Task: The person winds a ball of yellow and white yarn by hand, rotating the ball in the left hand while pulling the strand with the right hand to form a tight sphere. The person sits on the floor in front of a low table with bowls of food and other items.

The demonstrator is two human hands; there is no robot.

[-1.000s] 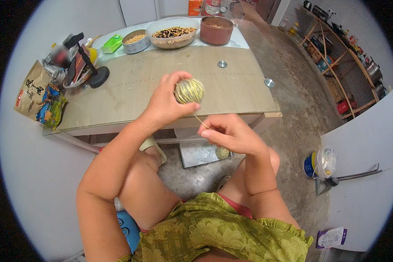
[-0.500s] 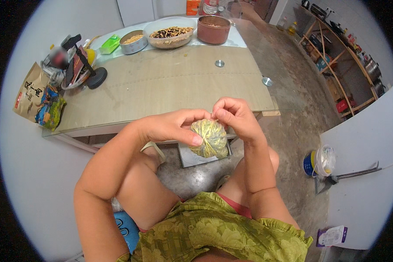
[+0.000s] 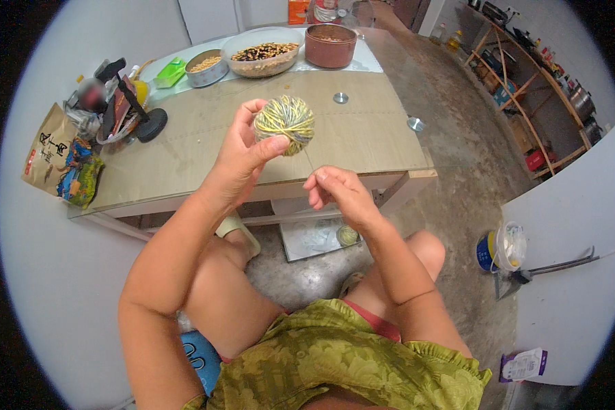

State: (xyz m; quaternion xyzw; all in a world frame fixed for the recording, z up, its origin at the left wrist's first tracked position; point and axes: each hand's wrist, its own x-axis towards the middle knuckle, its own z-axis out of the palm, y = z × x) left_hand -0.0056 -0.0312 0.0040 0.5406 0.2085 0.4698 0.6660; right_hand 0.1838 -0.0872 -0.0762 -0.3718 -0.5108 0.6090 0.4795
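- A bare concrete floor (image 3: 458,171) fills the middle and right of the frame, with wooden shelving (image 3: 526,89) along the upper right and a pale wall at the left.
- A low table with a tan wooden top (image 3: 205,137) spans the upper centre; its near edge runs just above the person's knees, and the middle of the top is bare apart from two small round metal discs (image 3: 341,98).
- The left hand (image 3: 242,154) is raised over the table's near half, thumb and fingers clamped on a round ball of yellow-green and grey yarn (image 3: 285,124), probably held high so that the strand can run free below it.
- The right hand (image 3: 338,195), lower and right of the ball, has its fingertips pinched together on a thin strand that leads up to the ball; the two hands are apart, which keeps the strand taut.
- A wide glass bowl of dark beans (image 3: 263,51), a small metal bowl (image 3: 205,67) and a brown clay pot (image 3: 330,44) line the far edge at the top, well apart from the hands.
- Printed paper bags (image 3: 51,160) and clutter crowd the table's left end, so the open room lies at centre and right.
- A second small yarn ball (image 3: 348,236) rests on the floor under the table.
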